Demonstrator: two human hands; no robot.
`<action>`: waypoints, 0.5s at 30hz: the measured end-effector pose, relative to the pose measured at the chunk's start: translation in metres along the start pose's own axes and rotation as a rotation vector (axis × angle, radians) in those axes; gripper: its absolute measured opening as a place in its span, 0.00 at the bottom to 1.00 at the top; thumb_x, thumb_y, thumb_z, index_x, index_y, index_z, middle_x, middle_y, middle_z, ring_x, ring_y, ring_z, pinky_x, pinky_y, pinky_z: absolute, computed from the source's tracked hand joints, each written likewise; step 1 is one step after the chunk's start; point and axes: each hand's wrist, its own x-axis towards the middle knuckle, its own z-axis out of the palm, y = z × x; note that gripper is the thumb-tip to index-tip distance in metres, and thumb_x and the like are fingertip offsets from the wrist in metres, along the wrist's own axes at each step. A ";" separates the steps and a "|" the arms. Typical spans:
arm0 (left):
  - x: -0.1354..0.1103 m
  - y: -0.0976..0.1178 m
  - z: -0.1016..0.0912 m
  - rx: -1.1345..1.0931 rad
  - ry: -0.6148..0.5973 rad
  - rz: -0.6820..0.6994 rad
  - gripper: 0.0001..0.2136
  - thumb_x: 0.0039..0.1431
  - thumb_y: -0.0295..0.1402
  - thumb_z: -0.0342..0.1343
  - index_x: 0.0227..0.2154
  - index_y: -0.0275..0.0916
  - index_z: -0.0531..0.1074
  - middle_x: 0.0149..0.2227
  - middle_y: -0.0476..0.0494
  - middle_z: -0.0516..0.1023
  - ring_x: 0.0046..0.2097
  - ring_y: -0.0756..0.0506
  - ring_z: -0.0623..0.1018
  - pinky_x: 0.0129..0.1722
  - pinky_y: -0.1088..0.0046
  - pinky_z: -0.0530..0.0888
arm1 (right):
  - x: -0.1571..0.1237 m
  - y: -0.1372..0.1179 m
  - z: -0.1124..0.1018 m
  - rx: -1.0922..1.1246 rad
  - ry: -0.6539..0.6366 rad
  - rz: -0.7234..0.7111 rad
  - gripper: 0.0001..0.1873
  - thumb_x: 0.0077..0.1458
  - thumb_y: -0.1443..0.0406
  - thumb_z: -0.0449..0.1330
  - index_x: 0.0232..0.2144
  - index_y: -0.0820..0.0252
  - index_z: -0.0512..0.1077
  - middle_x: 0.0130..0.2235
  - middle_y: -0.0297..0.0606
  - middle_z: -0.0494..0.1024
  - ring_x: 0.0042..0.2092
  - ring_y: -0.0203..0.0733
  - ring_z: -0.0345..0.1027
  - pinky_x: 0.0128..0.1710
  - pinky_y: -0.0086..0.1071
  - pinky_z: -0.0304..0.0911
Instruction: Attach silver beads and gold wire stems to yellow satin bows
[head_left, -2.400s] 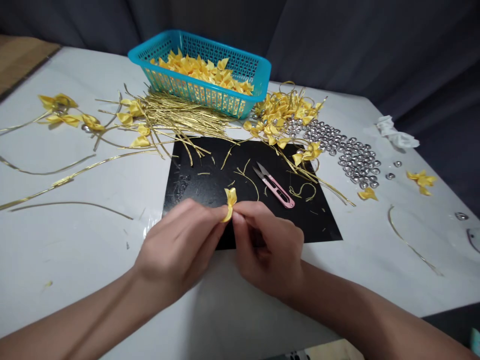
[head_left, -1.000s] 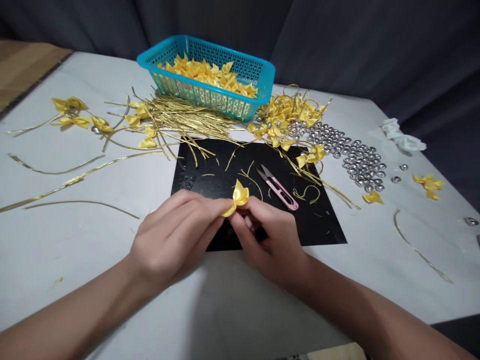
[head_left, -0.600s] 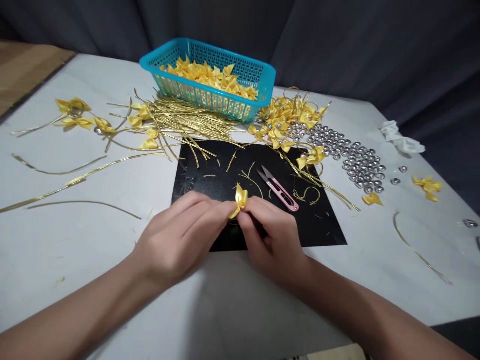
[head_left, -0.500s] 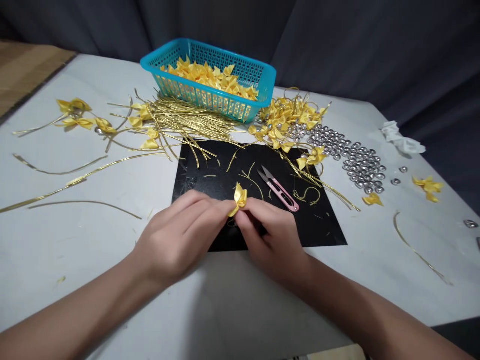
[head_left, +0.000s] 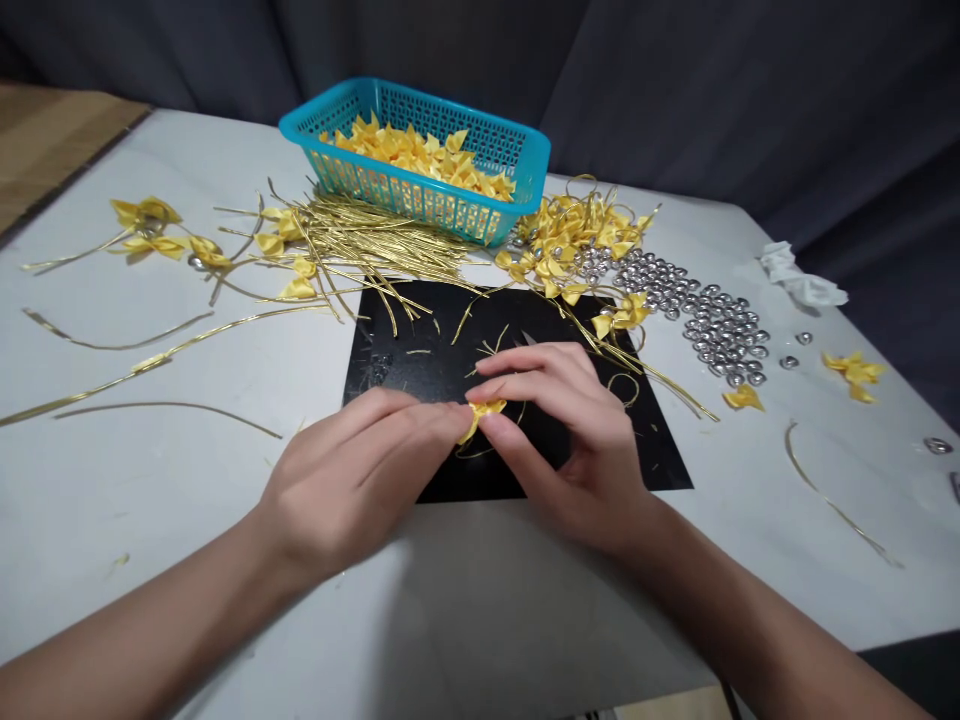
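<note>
A small yellow satin ribbon flower [head_left: 487, 408] sits between my fingertips above the black mat [head_left: 442, 350]. My left hand [head_left: 352, 470] pinches its left side, fingers closed together. On the other side, the thumb and index finger of my right hand [head_left: 585, 440] close on the petals, while its other fingers are bent and slightly spread. A thin gold cord curves below the flower. Pink-handled thread snips lie on the mat, almost wholly covered by my right hand; only the blade tip [head_left: 527, 339] shows. Gold cord scraps [head_left: 491, 345] lie near it.
A turquoise basket [head_left: 420, 190] of yellow ribbon pieces stands at the back. Gold cords [head_left: 382, 240] are heaped before it. Silver beads [head_left: 724, 330] and finished-looking flowers [head_left: 592, 225] lie to the right, with a crumpled white cloth [head_left: 802, 278] beyond.
My right hand has opened out and shifted its grip, its fingers now reaching over the flower and covering the snips. The flower has tipped lower; my left hand keeps its pinch.
</note>
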 end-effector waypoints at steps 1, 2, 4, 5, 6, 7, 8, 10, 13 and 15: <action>0.001 0.001 0.000 0.003 0.007 0.010 0.11 0.58 0.20 0.50 0.42 0.35 0.71 0.34 0.47 0.79 0.37 0.52 0.76 0.38 0.81 0.72 | 0.000 0.000 0.001 0.029 -0.009 -0.003 0.03 0.53 0.70 0.58 0.30 0.61 0.73 0.37 0.40 0.76 0.41 0.40 0.68 0.44 0.39 0.61; 0.001 0.001 0.000 0.005 0.017 0.018 0.11 0.58 0.20 0.51 0.42 0.34 0.71 0.35 0.47 0.78 0.38 0.52 0.76 0.39 0.81 0.72 | 0.000 0.000 0.002 0.066 -0.018 -0.002 0.03 0.53 0.70 0.58 0.30 0.61 0.72 0.35 0.39 0.76 0.40 0.39 0.68 0.43 0.38 0.61; 0.001 0.002 0.001 -0.010 0.017 0.012 0.11 0.58 0.20 0.51 0.42 0.35 0.71 0.35 0.48 0.78 0.39 0.52 0.75 0.41 0.82 0.72 | 0.001 0.001 0.003 0.180 -0.032 0.049 0.04 0.53 0.71 0.58 0.29 0.60 0.72 0.33 0.37 0.76 0.38 0.37 0.68 0.40 0.35 0.63; 0.000 0.001 0.002 -0.028 0.007 0.002 0.11 0.57 0.19 0.52 0.42 0.36 0.71 0.35 0.49 0.78 0.39 0.53 0.75 0.41 0.82 0.71 | 0.001 0.001 0.004 0.249 -0.039 0.099 0.04 0.53 0.71 0.58 0.29 0.60 0.71 0.32 0.36 0.76 0.37 0.35 0.69 0.39 0.33 0.63; 0.000 0.000 0.003 -0.051 -0.006 -0.010 0.12 0.57 0.19 0.52 0.42 0.37 0.71 0.35 0.49 0.78 0.38 0.53 0.75 0.40 0.83 0.71 | 0.001 0.001 0.005 0.314 -0.048 0.154 0.04 0.54 0.72 0.57 0.29 0.59 0.71 0.32 0.35 0.76 0.36 0.34 0.69 0.38 0.32 0.64; -0.001 -0.001 0.004 -0.075 -0.017 -0.017 0.12 0.57 0.19 0.52 0.42 0.37 0.71 0.34 0.50 0.78 0.38 0.53 0.75 0.40 0.83 0.71 | 0.001 0.002 0.006 0.365 -0.056 0.205 0.05 0.54 0.71 0.57 0.29 0.59 0.70 0.32 0.35 0.75 0.36 0.34 0.69 0.37 0.31 0.64; -0.002 -0.002 0.006 -0.098 -0.025 -0.017 0.12 0.57 0.19 0.52 0.42 0.37 0.71 0.34 0.50 0.78 0.38 0.53 0.75 0.39 0.83 0.72 | 0.001 0.002 0.007 0.396 -0.063 0.244 0.05 0.54 0.71 0.57 0.28 0.60 0.70 0.32 0.34 0.75 0.36 0.33 0.69 0.37 0.30 0.65; -0.002 -0.004 0.008 -0.127 -0.032 -0.003 0.10 0.57 0.21 0.52 0.42 0.35 0.71 0.33 0.48 0.78 0.37 0.52 0.74 0.39 0.81 0.72 | 0.001 0.003 0.009 0.400 -0.072 0.279 0.05 0.55 0.71 0.57 0.28 0.60 0.69 0.31 0.34 0.74 0.36 0.33 0.68 0.38 0.30 0.64; -0.001 -0.006 0.009 -0.136 -0.052 0.010 0.10 0.58 0.22 0.52 0.42 0.33 0.71 0.32 0.47 0.78 0.37 0.51 0.74 0.39 0.78 0.72 | 0.000 0.003 0.009 0.391 -0.074 0.285 0.05 0.55 0.71 0.56 0.28 0.60 0.70 0.32 0.33 0.74 0.37 0.33 0.68 0.41 0.30 0.63; -0.001 -0.005 0.008 -0.146 -0.063 -0.003 0.10 0.58 0.22 0.51 0.41 0.36 0.71 0.31 0.48 0.78 0.37 0.51 0.75 0.38 0.78 0.73 | 0.000 0.002 0.008 0.414 -0.070 0.302 0.05 0.55 0.70 0.56 0.28 0.59 0.70 0.32 0.33 0.74 0.37 0.32 0.68 0.41 0.29 0.63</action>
